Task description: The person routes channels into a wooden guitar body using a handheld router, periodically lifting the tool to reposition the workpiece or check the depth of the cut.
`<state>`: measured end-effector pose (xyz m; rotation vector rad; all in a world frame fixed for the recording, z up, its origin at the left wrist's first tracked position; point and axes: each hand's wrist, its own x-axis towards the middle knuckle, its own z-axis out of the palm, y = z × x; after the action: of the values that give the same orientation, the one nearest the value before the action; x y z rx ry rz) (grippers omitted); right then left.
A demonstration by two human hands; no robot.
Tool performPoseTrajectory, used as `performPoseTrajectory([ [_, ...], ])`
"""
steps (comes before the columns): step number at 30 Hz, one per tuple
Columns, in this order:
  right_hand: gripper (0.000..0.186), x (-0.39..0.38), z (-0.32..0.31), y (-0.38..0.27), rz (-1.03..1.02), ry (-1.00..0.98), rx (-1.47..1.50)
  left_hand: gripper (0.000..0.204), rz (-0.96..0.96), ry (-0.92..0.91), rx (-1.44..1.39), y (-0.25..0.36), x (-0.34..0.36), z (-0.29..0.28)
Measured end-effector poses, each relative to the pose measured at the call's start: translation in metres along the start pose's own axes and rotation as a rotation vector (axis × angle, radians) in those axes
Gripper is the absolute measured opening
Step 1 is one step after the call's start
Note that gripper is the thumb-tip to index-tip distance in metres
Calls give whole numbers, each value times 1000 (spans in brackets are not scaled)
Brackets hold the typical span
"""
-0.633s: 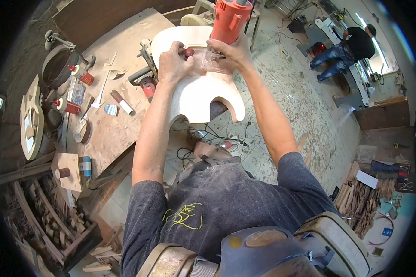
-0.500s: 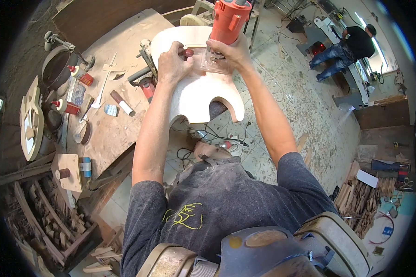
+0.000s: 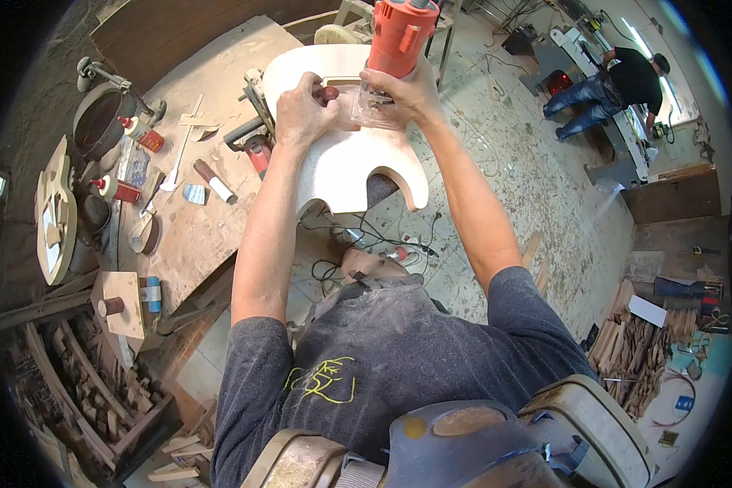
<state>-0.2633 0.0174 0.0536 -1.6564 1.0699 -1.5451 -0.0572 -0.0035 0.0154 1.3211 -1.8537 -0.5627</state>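
A red router (image 3: 394,41) with a clear base plate (image 3: 374,110) rests on a pale wooden guitar body (image 3: 337,171) at the top centre. My right hand (image 3: 407,93) grips the router low on its body, thumb across its front. My left hand (image 3: 305,110) has its fingers curled at the red knob (image 3: 328,93) left of the motor, gripping it. Under the base, a routed recess in the wood is partly visible. A clamp-like metal tool with a red part (image 3: 259,153) lies just left of the guitar body.
The workbench (image 3: 195,260) carries glue bottles (image 3: 127,191), a pot (image 3: 98,122) and small tools. Another guitar body (image 3: 53,211) stands at left. A co-worker (image 3: 626,81) leans over a machine at the right. Wood scraps (image 3: 626,350) lie lower right; cables (image 3: 390,244) lie below.
My hands, the router and the guitar body have shifted slightly up and left in the view. The co-worker's posture has changed a little, with an arm now showing lower down.
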Motion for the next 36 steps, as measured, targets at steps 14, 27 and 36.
performPoseTrajectory([
  [14,45,-4,1,-4,18,18,28,42,33,-9,24,2,-1,-1],
  [27,45,-10,0,-9,-1,25,-43,41,75,-15,40,1,-3,-2],
  [36,45,-15,2,-15,-12,17,-23,41,78,-40,48,2,-4,-3],
])
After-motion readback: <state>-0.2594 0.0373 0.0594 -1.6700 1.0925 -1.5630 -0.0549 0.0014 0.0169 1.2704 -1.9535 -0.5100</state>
